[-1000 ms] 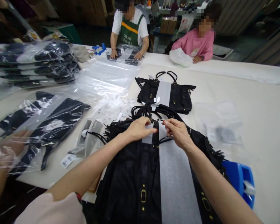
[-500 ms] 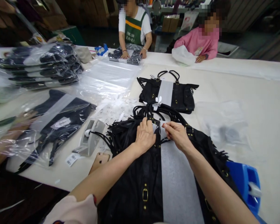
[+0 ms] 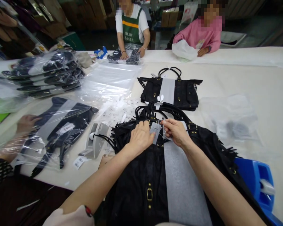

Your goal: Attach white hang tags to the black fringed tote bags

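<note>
Across a long cream-white worktable (image 3: 278,119), a large black fringed handbag (image 3: 153,168) with a grey paper band (image 3: 182,179) lies directly before the person. The right hand (image 3: 175,130) pinches thumb to forefinger beside a small grey rectangular tag (image 3: 156,130); anything between them is too tiny to tell. The left hand (image 3: 141,136) curls over the handbag, thumb at the tag's edge, its grip unclear. Light, steady tension probably suits best. Leftward, a clear plastic bag (image 3: 53,159) encloses another black handbag (image 3: 73,121).
</note>
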`<action>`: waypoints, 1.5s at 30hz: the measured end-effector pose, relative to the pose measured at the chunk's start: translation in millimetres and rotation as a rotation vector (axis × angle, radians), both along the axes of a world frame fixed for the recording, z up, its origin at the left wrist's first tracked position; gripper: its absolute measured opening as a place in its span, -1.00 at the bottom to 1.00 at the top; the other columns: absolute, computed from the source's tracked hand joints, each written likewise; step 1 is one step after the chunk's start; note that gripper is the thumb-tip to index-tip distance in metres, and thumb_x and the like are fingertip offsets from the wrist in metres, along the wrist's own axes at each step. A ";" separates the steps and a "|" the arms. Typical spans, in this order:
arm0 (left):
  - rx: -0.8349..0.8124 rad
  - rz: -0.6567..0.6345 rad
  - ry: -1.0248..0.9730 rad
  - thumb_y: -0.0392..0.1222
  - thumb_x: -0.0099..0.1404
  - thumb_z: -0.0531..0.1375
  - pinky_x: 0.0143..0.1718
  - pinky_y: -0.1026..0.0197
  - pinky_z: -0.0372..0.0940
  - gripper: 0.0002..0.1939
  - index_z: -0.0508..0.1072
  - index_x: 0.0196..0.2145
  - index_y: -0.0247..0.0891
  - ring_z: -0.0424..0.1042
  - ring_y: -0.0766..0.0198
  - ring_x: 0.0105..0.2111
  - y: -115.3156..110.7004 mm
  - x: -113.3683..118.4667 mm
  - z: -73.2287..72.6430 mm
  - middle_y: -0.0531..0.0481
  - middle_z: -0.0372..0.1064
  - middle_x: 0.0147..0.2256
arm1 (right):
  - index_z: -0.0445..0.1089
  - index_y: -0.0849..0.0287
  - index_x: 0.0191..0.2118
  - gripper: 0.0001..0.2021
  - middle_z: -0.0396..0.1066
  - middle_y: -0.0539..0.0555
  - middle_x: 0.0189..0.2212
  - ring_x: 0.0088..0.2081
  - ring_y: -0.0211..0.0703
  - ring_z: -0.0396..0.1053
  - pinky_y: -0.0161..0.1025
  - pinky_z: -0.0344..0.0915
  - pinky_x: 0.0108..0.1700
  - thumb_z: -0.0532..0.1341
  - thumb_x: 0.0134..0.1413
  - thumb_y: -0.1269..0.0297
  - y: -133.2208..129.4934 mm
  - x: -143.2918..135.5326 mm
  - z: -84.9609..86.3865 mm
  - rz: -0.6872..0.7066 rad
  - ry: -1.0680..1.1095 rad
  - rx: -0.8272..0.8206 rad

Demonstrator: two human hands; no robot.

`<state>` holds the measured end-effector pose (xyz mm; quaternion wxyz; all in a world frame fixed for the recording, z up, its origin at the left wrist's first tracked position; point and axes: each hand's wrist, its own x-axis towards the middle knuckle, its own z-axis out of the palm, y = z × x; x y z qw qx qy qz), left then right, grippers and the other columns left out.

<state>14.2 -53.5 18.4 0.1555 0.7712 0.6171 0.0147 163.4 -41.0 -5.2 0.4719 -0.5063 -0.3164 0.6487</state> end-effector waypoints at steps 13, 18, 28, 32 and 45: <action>-0.275 0.147 -0.288 -0.23 -0.05 0.26 -0.34 0.23 0.23 -0.36 0.16 0.01 -0.24 0.42 0.15 -0.32 1.5 -16.6 -15.4 -0.03 0.42 -0.34 | 0.36 0.27 -0.47 -0.81 0.03 -0.17 -0.73 -0.70 -0.55 -0.19 -0.49 -0.09 -0.67 0.32 -0.23 0.27 -4.4 28.2 11.2 -0.027 0.224 -0.104; -0.368 -0.063 -0.040 -0.30 -0.05 0.26 -0.29 0.21 0.24 0.04 -0.32 0.23 -0.20 0.43 0.10 -0.26 -16.4 -42.3 -5.7 -0.09 0.44 -0.26 | 0.37 0.30 -0.46 -0.81 0.03 -0.17 -0.72 -0.70 -0.56 -0.19 -0.51 -0.11 -0.67 0.32 -0.22 0.29 -5.6 29.3 7.0 0.039 0.298 -0.179; -0.318 -0.376 0.411 0.15 -0.03 0.22 -0.31 0.03 0.25 0.01 -0.16 0.22 -0.33 0.41 -0.13 -0.25 -7.4 -15.1 32.3 -0.34 0.42 -0.27 | 0.35 0.30 -0.50 -0.82 0.04 -0.17 -0.74 -0.71 -0.57 -0.18 -0.52 -0.11 -0.69 0.31 -0.24 0.30 -1.6 17.0 6.6 0.088 0.207 -0.221; -0.106 -0.280 0.167 -0.05 0.13 0.14 -0.26 0.09 0.23 -0.52 0.30 -0.01 -0.31 0.40 -0.01 -0.23 13.4 -12.1 35.7 -0.26 0.40 -0.25 | 0.37 0.30 -0.48 -0.83 0.04 -0.17 -0.73 -0.71 -0.57 -0.19 -0.53 -0.10 -0.69 0.31 -0.24 0.32 1.4 18.2 5.1 0.083 0.232 -0.221; -0.685 0.422 -1.328 -0.35 0.03 0.17 -0.79 0.45 -0.14 -0.93 0.29 -0.53 -0.35 0.11 0.53 -0.77 39.3 24.2 -22.9 0.03 0.32 -0.63 | 0.34 0.06 -0.16 -0.65 0.39 0.02 -0.21 -0.21 -0.21 0.34 -0.18 0.27 -0.12 0.28 -0.16 0.18 -8.3 31.8 -7.6 0.046 -0.159 0.303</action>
